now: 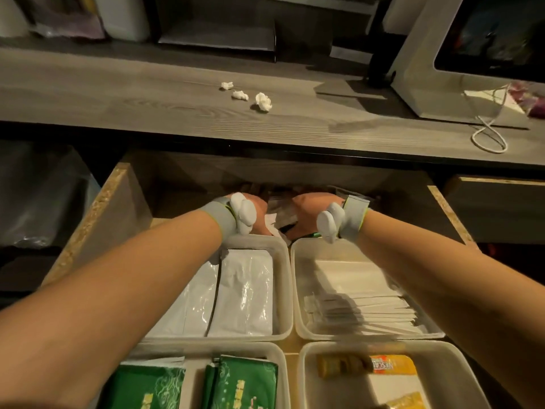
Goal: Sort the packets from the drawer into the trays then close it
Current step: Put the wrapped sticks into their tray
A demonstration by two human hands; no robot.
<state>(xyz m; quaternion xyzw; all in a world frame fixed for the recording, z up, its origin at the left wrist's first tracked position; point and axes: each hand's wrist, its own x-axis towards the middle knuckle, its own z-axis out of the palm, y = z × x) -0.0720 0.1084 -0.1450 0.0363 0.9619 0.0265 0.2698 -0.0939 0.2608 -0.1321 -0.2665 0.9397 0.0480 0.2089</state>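
Note:
The open drawer [97, 214] holds four pale plastic trays. White packets [244, 293] lie in the back left tray [283, 290], and thin white sachets [362, 299] fill the back right tray [297, 308]. Green packets [244, 382] sit in the front left tray, yellow and orange packets [392, 364] in the front right one. Behind the trays lies a pile of loose packets [280, 208]. My left hand [259, 211] and my right hand [309, 214] both reach down into this pile, side by side. Their fingers are hidden from view.
A wooden countertop [147, 95] above the drawer carries three crumpled tissue bits [262, 101], a white appliance [427, 69] and a looped white cord [489, 134]. A second drawer front [495, 208] stands at the right. A plastic bag [38, 202] hangs at the left.

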